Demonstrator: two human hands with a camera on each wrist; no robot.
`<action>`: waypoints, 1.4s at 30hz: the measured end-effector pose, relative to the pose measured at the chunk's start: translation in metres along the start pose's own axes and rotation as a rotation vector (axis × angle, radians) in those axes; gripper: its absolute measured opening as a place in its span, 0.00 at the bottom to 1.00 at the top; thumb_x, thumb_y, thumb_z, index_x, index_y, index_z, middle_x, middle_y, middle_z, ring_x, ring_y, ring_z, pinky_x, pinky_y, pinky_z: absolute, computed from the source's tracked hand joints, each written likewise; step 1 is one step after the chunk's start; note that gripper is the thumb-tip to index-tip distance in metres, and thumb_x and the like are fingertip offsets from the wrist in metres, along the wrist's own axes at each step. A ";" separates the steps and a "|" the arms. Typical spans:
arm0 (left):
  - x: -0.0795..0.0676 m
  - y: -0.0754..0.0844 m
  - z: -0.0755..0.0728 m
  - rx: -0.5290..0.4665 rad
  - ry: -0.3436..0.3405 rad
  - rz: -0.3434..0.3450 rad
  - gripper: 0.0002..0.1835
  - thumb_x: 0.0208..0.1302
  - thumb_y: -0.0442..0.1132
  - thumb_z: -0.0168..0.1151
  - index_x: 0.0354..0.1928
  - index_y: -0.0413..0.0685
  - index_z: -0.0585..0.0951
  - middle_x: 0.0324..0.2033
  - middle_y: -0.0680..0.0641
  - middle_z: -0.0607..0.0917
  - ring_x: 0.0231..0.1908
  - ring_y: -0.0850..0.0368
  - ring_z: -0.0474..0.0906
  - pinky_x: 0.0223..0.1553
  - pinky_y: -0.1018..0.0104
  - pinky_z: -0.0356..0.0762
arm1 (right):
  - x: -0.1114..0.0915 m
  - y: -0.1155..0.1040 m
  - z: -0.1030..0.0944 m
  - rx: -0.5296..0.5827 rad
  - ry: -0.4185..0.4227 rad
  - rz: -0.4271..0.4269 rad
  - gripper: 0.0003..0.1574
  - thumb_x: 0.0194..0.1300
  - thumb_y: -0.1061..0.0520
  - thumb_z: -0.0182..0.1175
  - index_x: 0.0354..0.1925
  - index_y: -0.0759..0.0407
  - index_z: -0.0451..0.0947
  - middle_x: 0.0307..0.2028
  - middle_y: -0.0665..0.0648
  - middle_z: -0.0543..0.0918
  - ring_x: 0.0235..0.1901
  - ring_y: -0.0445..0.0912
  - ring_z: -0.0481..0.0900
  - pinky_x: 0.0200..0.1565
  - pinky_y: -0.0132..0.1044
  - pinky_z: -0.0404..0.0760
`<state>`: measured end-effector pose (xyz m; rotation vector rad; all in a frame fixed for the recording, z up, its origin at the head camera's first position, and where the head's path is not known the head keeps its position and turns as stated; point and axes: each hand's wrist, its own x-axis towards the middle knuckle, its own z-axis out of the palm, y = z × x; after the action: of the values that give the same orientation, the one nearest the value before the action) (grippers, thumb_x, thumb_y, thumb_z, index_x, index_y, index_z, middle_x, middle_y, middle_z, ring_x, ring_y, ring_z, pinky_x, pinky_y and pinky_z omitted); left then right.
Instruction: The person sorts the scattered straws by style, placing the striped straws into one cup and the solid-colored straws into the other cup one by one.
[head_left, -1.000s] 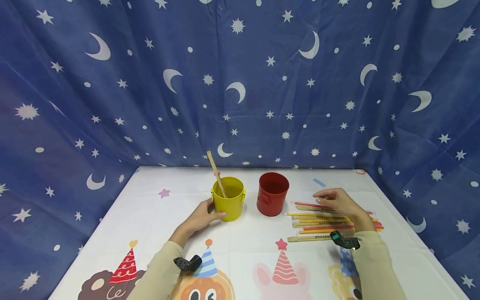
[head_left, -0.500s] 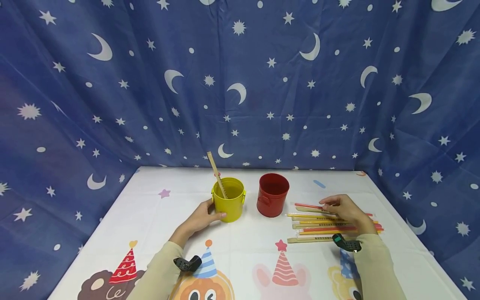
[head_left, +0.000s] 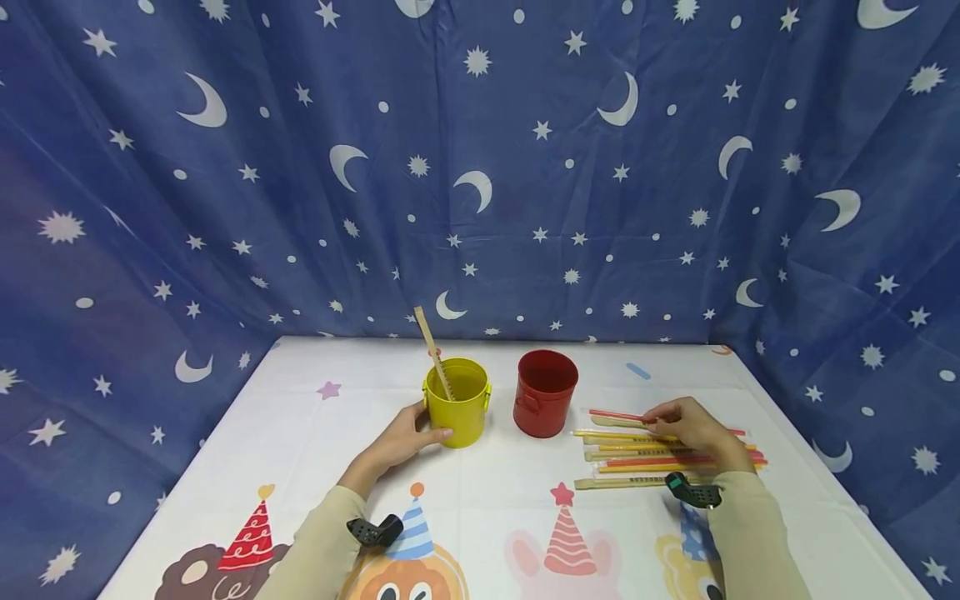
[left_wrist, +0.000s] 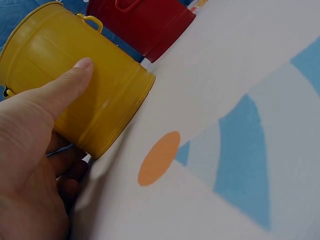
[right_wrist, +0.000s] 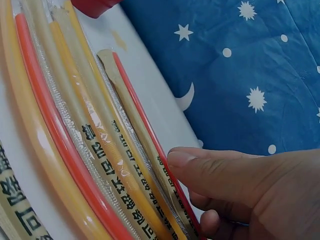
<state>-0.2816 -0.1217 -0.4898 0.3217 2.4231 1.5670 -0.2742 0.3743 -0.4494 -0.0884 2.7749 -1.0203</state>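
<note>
My left hand point(head_left: 399, 439) grips a small yellow metal bucket point(head_left: 467, 421) low on its side, thumb on the front and fingers curled behind. A paper-wrapped straw point(head_left: 428, 337) leans inside that bucket, its upper end sticking out above the rim. At the right, my right hand point(head_left: 692, 427) pinches at the red straw point(right_wrist: 136, 98) at the far edge of a spread of straws, with the thumb lying over it in the right wrist view. Alongside it lies a straw in printed paper point(right_wrist: 120, 87). The other fingers are partly hidden behind the thumb.
A red metal bucket point(head_left: 543, 410) stands just right of the yellow one. Several yellow, red and paper-wrapped straws point(head_left: 611, 461) lie side by side under the right forearm. A blue curtain point(head_left: 480, 242) hangs along the back edge of the white table point(head_left: 360, 367).
My right hand has come down and slightly right onto the red straw, its thumb and fingers closing together there. The left hand has stayed on the yellow bucket.
</note>
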 end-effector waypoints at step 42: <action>0.000 0.000 0.000 0.013 -0.004 0.000 0.52 0.62 0.53 0.71 0.78 0.36 0.56 0.78 0.36 0.59 0.78 0.39 0.54 0.79 0.44 0.52 | 0.001 0.007 0.003 0.017 0.072 0.007 0.14 0.66 0.62 0.66 0.48 0.68 0.86 0.29 0.54 0.77 0.32 0.45 0.69 0.31 0.32 0.66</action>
<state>-0.2816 -0.1215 -0.4903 0.3275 2.4307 1.5501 -0.2749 0.3777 -0.4570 -0.0408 2.8278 -1.0660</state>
